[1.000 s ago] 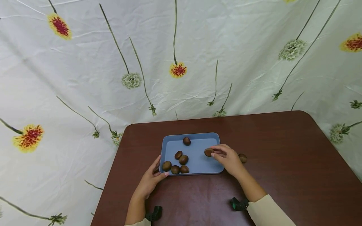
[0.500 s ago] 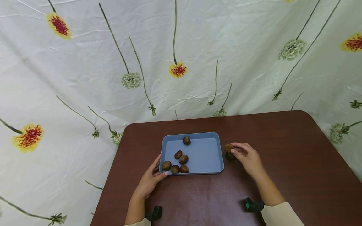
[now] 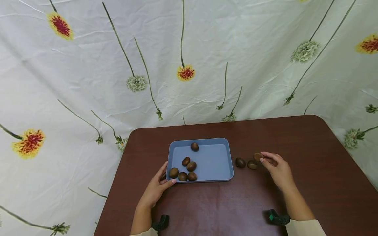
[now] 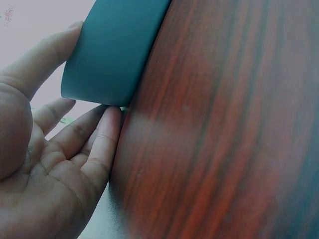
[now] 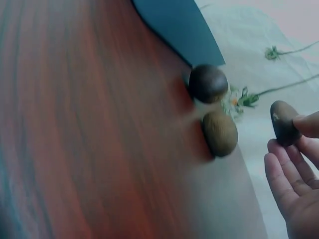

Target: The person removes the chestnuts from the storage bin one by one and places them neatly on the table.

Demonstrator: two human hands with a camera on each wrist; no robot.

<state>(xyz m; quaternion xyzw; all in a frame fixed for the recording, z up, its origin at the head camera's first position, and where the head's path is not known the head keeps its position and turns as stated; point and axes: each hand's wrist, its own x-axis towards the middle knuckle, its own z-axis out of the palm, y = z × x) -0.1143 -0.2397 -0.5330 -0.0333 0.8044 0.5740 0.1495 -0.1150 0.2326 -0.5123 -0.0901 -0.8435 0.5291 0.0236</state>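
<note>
My left hand (image 3: 156,190) grips the near left corner of a blue tray (image 3: 213,164), thumb at the front rim and fingers along the side. In the left wrist view the thumb and fingertips touch the tray's wall (image 4: 112,50). Several brown chestnuts (image 3: 191,166) lie in the tray, mostly towards its left. Right of the tray, my right hand (image 3: 279,170) pinches a chestnut (image 5: 284,122) between thumb and fingers, raised over the table. Below and left of it rest two more, a dark chestnut (image 3: 240,163) and a lighter chestnut (image 3: 252,164).
The brown wooden table (image 3: 310,157) extends on both sides of the tray. Behind it hangs a white flower-printed cloth (image 3: 251,59). Each wrist wears a black device, such as the right wrist device (image 3: 277,217).
My right hand has carried the pinched chestnut from above the tray rightwards, past the two chestnuts on the table. The left hand and tray have stayed in place.
</note>
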